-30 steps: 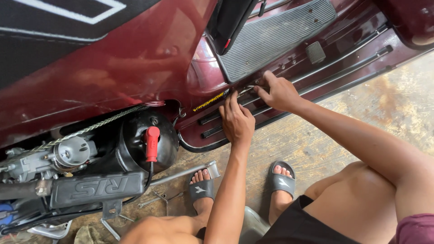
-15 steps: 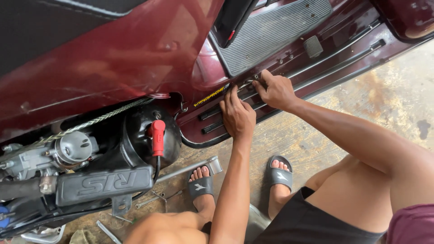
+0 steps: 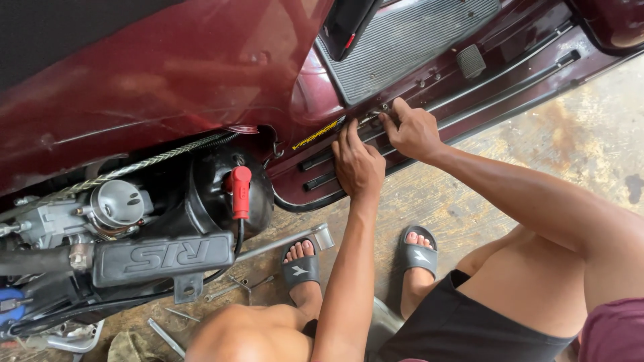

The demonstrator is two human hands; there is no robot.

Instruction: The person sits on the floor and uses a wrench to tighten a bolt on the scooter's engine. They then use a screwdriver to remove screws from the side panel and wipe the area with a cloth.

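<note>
Both hands press on the dark red scooter's footboard (image 3: 402, 141), the left hand (image 3: 359, 164) flat with fingers together, the right hand (image 3: 412, 131) beside it, maybe pinching a small screw, right of the red cap (image 3: 239, 191).

The left hand (image 3: 357, 163) covers part of the black rails (image 3: 322, 179) on the footboard (image 3: 429, 87); what its fingertips touch cannot be told. The right hand (image 3: 412, 131) hides the small fastener under its fingers. At 7 o'clock the engine (image 3: 121, 228) runs off the left edge. At 12 o'clock the seat (image 3: 345, 23) is cut by the top edge
</note>
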